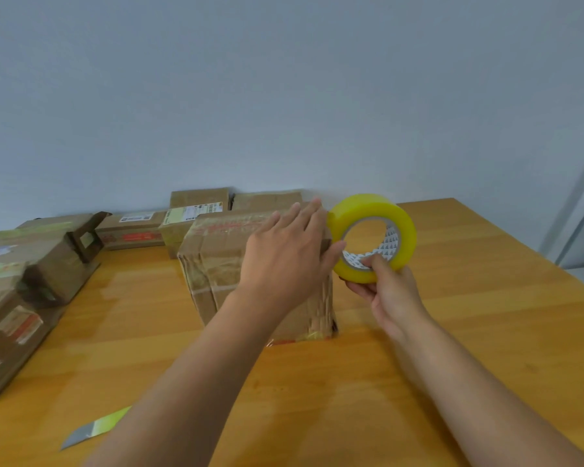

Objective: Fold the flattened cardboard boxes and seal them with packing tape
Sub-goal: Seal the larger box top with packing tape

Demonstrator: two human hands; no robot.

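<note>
From the head view, a brown, tape-wrapped cardboard box point(216, 264) stands folded up at the centre of the frame on a honey-coloured wooden table point(469, 298). The left hand point(284, 251) lies flat on its top near the right edge, fingers straight and spread, pressing down rather than gripping. Just right of it, the right hand point(381, 288) pinches a yellow roll of clear packing tape point(373, 237), thumb inside the core and fingers under the outer rim, holding the roll upright beside the box's upper right corner. The roll sits touching or nearly touching the left fingertips; whether a tape end is already stuck down I cannot tell.

The box's top runs away from the person toward the wall, so a seal would probably be drawn along that line, and the right hand is the one placed to pull it.

More taped boxes point(132, 230) crowd the left and rear of the table. A grey-and-green utility knife point(95, 429) lies at lower left.
</note>
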